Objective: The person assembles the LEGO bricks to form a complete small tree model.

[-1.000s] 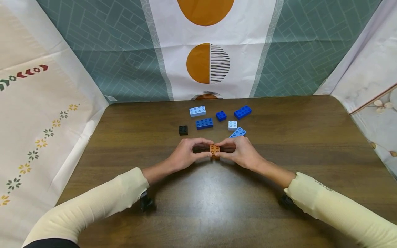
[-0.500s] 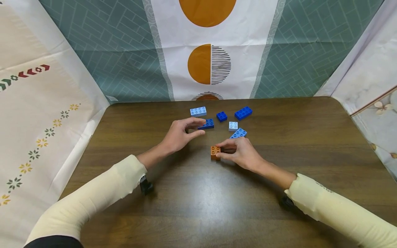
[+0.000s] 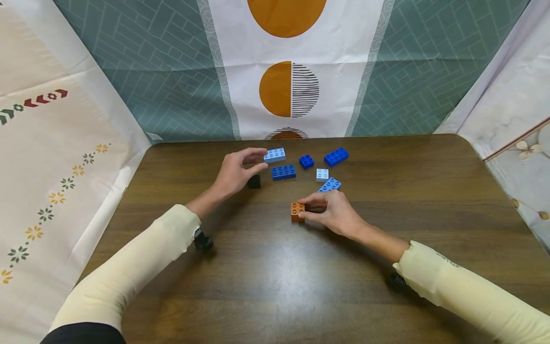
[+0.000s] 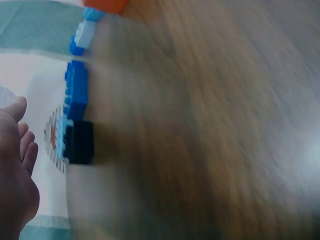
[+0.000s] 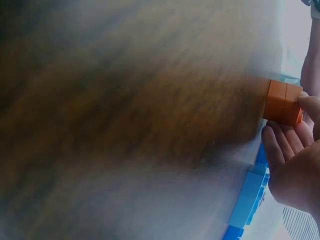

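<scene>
Ideally, let the table [image 3: 275, 277] take the load. Your left hand [image 3: 237, 171] hangs empty, thumb and fingers apart; lower it squarely, nudging nothing. Your right hand [image 3: 337, 211] pinches the orange stack [image 3: 297, 215], upright near the table's middle; steady it so it won't tip. From the head view, fingers partly hide the mid-blue brick [image 3: 331, 184] and black brick [image 3: 255, 182]; left wrist footage is blurred.
</scene>
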Action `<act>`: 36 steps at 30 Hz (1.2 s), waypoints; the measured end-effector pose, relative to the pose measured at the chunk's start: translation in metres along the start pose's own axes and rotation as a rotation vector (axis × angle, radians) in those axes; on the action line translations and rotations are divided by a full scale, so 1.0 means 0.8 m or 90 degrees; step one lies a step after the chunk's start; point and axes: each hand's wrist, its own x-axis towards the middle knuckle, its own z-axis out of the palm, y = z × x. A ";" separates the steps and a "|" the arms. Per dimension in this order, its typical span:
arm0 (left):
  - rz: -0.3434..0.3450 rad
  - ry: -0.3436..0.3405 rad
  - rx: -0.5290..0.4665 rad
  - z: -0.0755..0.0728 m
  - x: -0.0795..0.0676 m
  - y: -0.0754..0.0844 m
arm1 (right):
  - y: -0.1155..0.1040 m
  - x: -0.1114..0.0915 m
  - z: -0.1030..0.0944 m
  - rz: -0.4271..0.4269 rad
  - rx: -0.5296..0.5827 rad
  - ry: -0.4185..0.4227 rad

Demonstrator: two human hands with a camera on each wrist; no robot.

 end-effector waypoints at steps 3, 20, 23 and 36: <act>-0.015 -0.009 0.024 -0.005 -0.006 -0.011 | 0.000 0.000 0.000 -0.002 0.001 0.000; -0.036 -0.084 0.051 -0.019 -0.042 -0.049 | -0.002 -0.001 0.001 0.002 -0.012 0.002; -0.036 -0.086 0.055 -0.019 -0.044 -0.052 | -0.003 -0.001 0.000 0.003 -0.014 0.005; -0.007 -0.078 0.042 -0.019 -0.043 -0.034 | -0.001 -0.001 0.001 0.004 -0.008 0.000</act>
